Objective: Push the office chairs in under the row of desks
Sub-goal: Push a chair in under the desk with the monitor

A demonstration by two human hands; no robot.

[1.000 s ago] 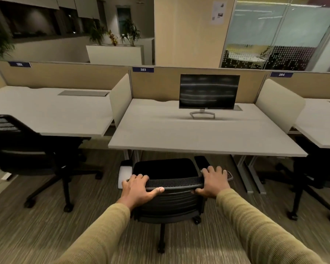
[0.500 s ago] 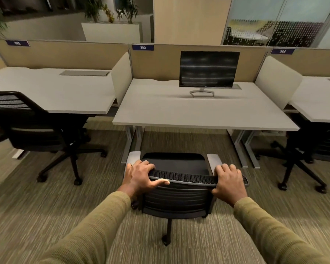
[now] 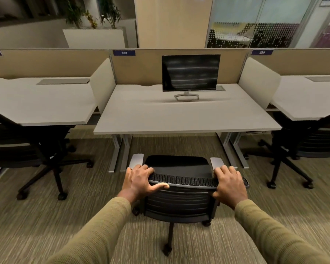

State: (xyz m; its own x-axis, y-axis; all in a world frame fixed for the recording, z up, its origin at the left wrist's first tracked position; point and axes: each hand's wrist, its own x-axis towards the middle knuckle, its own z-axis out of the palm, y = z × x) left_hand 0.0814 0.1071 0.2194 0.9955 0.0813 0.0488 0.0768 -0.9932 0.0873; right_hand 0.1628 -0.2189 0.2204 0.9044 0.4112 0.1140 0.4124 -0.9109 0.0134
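Note:
A black office chair [image 3: 179,199] with grey armrests stands on the carpet just in front of the middle desk [image 3: 179,119], its seat outside the desk's front edge. My left hand [image 3: 139,181] grips the left end of its mesh backrest top. My right hand [image 3: 230,182] grips the right end. A second black chair [image 3: 23,149] sits partly under the left desk [image 3: 38,105]. A third chair [image 3: 312,141] is tucked partly under the right desk [image 3: 309,98].
A dark monitor [image 3: 191,73] stands at the back of the middle desk. Tan partition panels [image 3: 147,67] run behind the desks, with white side screens [image 3: 103,82] between them. Grey desk legs [image 3: 120,149] flank the gap ahead. Planters and glass walls lie beyond.
The chair's seat was partly under the middle desk a second ago; now it stands out on the carpet, farther from the desk edge. Both hands keep their hold on the backrest.

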